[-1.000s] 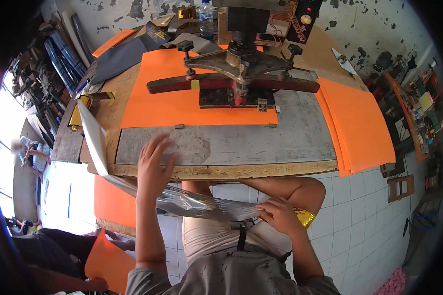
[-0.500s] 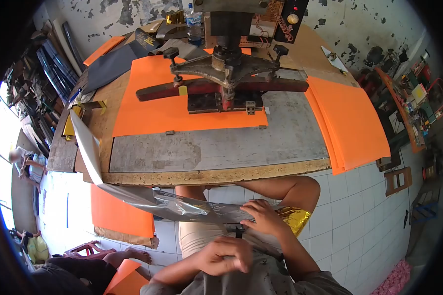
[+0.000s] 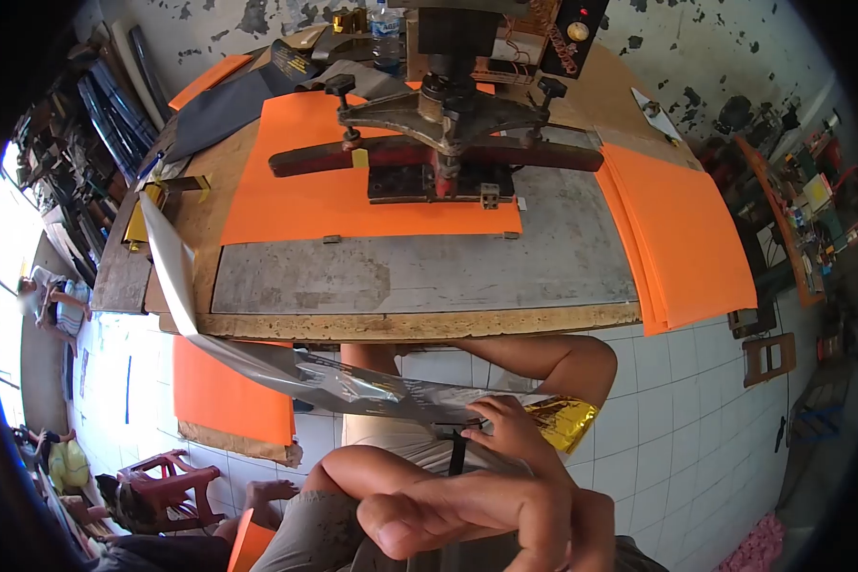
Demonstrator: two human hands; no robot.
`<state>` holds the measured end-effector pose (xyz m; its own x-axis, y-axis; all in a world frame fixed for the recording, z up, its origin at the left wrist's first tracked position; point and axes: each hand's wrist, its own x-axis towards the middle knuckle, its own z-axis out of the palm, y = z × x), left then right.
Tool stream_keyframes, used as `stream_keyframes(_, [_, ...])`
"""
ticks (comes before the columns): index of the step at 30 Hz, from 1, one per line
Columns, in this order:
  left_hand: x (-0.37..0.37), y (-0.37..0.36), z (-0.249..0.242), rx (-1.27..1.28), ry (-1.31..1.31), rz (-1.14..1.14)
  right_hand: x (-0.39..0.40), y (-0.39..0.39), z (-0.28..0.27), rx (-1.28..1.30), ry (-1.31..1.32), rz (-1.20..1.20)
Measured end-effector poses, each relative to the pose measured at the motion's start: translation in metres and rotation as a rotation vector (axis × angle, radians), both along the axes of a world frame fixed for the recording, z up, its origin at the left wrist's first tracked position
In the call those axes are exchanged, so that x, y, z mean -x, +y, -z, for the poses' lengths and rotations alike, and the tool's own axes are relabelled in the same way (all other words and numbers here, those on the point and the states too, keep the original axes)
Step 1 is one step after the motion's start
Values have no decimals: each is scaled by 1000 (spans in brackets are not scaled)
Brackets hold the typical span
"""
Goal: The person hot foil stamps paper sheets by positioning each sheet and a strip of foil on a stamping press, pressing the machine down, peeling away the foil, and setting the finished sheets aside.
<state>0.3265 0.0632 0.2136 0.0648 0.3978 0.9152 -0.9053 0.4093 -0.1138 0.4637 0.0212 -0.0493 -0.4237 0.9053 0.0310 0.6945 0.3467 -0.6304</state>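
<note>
Long, glossy silver-grey foil strip (image 3: 353,383) spans my lap below the brown-edged grey worktable (image 3: 419,326), my right hand (image 3: 513,429) gripping it, seemingly for tautness; my left hand (image 3: 491,510) curls nearer, holding what I cannot tell

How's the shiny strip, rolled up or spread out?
Spread out: the shiny strip stretches lengthwise from the table's left side, past its front edge, to the right hand.
</note>
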Motion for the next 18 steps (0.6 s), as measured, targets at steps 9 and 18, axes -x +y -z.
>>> stream_keyframes(9, [-4,-2,-11,63,5,-53,-8,9,16,-53,-59,-5])
stream_keyframes(18, [7,-2,-3,31,47,18,-17,8,22,-17,-141,35])
